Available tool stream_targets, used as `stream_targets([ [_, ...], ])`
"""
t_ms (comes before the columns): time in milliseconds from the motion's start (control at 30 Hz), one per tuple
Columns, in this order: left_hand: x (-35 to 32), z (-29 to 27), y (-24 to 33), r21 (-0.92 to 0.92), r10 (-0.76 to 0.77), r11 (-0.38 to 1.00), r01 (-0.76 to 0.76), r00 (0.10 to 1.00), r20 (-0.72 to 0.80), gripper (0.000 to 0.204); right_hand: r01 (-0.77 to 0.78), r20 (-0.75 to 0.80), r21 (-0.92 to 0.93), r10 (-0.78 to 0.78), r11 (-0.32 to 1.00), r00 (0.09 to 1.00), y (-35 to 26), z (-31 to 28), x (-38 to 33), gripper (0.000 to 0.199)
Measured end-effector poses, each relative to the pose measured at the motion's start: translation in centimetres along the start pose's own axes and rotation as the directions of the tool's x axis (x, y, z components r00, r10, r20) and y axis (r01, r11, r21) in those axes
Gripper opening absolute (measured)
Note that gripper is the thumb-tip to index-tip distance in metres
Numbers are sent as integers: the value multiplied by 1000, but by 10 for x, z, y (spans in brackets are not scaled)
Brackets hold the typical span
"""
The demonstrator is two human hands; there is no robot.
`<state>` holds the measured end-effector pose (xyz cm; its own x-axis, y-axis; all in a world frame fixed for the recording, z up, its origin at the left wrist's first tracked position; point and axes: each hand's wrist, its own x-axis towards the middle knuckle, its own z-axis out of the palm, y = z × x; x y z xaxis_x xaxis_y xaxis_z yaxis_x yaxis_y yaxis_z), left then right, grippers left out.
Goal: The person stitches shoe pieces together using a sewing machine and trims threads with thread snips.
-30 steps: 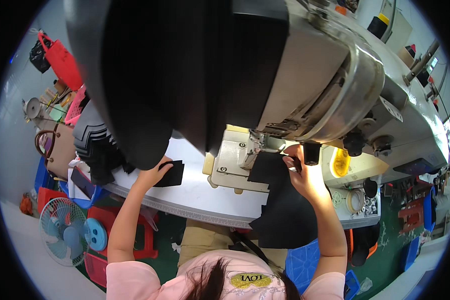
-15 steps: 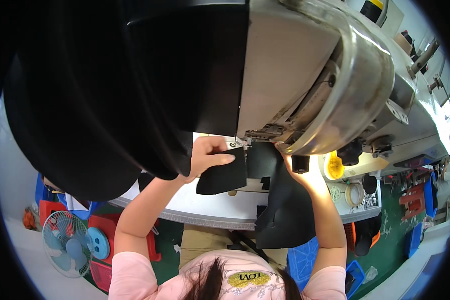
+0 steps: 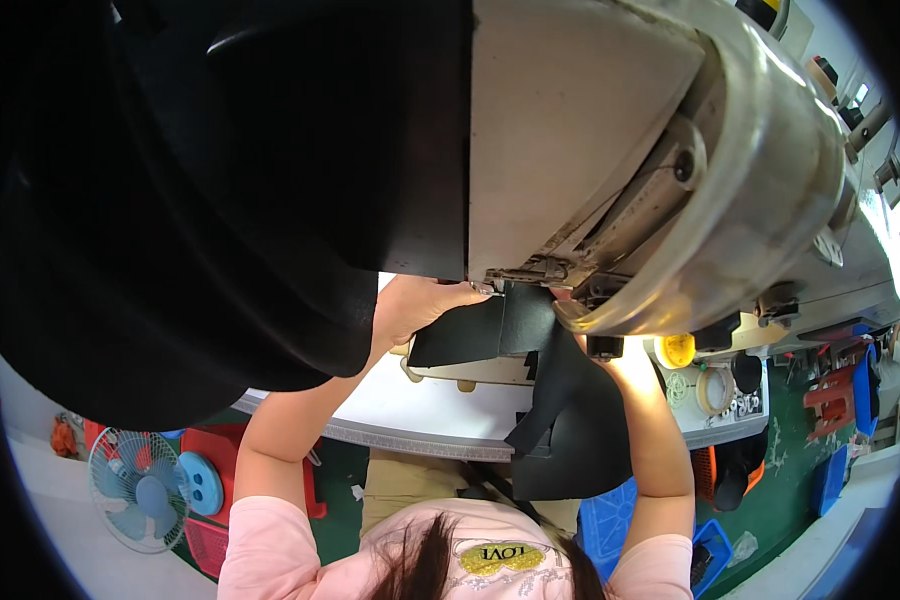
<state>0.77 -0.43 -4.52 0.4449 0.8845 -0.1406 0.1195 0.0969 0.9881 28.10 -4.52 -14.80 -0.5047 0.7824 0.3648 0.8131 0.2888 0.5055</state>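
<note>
Under the head of a sewing machine (image 3: 580,130), my left hand (image 3: 417,306) grips a small black leather-like piece (image 3: 460,336) near its top edge. The thumb points right, close to the presser foot (image 3: 494,284). This piece meets or overlaps a larger black sheet (image 3: 580,430), which hangs over the table's front edge towards my lap. My right hand (image 3: 592,345) is at the right side of the larger sheet, partly behind the machine head. Its fingers are mostly hidden and lit by a bright lamp, so their grip does not show.
Large dark forms (image 3: 220,200) fill the upper left. On the white table (image 3: 370,410) to the right are a yellow round item (image 3: 675,350) and a tape roll (image 3: 714,390). A fan (image 3: 140,490) stands at lower left; an orange basket (image 3: 705,472) is at lower right.
My left hand has moved right and up to the presser foot, bringing the small black piece against the larger sheet. My right hand stays near the same place. The view has shifted slightly.
</note>
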Motion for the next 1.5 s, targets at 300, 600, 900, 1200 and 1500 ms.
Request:
stream_targets([
  [300, -5, -3, 9, 135, -21, 991, 24, 999, -24, 24, 25, -112, -843, -220, 537, 969, 4, 0, 5, 13],
  [600, 1, 2, 16, 18, 3, 1000, -3, 1000, 7, 28, -224, -510, -23, 182, 974, 841, 2, 64, -6, 25],
  [900, -3, 4, 4, 339, 337, 891, -303, 940, -47, 30, 71, -241, 83, -49, 994, 969, -16, -67, 18, 62],
  [1200, -20, 15, -56, 806, 930, -42, -590, 272, 247, 33, 186, -566, 618, 268, 764, 780, -35, -100, 35, 37],
  [1500, -39, 15, -29, 830, 927, -168, -531, 201, 316, 8, 240, -520, 621, 163, 746, 838, -19, -124, 34, 30],
])
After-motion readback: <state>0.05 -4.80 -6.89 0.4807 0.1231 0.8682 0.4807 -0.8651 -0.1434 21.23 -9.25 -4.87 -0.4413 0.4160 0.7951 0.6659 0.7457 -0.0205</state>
